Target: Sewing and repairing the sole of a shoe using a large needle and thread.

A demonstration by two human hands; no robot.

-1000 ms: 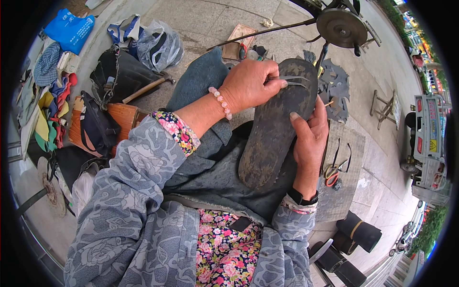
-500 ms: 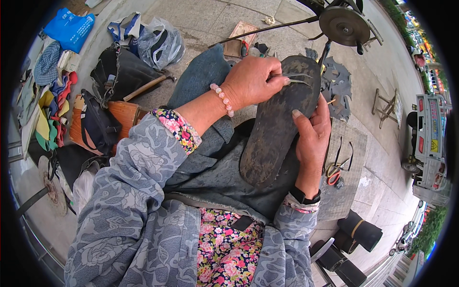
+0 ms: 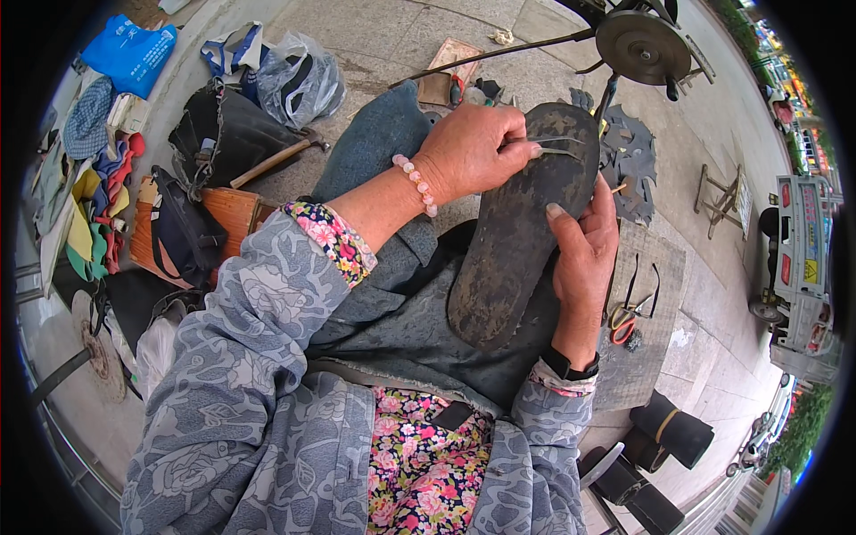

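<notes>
A worn, dirt-marked dark shoe sole [image 3: 513,241] lies tilted over my lap, its underside facing up. My right hand [image 3: 584,241] grips its right edge, thumb pressed on the top face and fingers behind. A small tan stick-like tip [image 3: 619,188] pokes out beside those fingers; the rest of it is hidden. Over the sole's upper left side, my left hand [image 3: 477,152] is closed in a pinch. Two thin pale strands [image 3: 560,146], thread-like, run from its fingertips to the sole near its far end.
Scissors with orange handles [image 3: 621,327] and glasses [image 3: 654,290] lie on a board at right. Dark cut scraps [image 3: 631,160] and a metal wheel [image 3: 642,49] are beyond. A hammer [image 3: 272,165], wooden box [image 3: 201,223] and bags stand left; black rolls [image 3: 669,428] lie lower right.
Almost nothing differs. Both hands keep their hold, and the sole and strands have shifted only very slightly.
</notes>
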